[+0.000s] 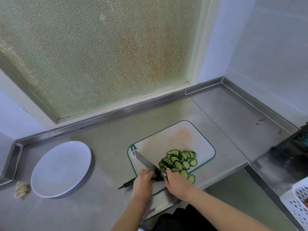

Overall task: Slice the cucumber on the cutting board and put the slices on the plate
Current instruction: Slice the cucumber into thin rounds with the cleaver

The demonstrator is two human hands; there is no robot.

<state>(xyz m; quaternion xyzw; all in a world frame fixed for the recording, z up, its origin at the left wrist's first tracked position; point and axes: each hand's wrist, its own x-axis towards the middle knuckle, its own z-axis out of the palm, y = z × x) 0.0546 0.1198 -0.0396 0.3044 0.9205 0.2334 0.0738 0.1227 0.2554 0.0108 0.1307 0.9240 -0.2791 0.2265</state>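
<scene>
cucumber slices [179, 161] | on cutting board [175, 140] | plate [60, 169] apart | left hand [143, 180] grips knife [146, 162]

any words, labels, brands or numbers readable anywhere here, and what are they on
No text here can be read.
cutting board: a small white mark on its green corner tab is too small to read, and it may be an icon rather than letters.
plate: no print shows.
knife: no stamp shows on the blade.
basket: no label shows.
</scene>
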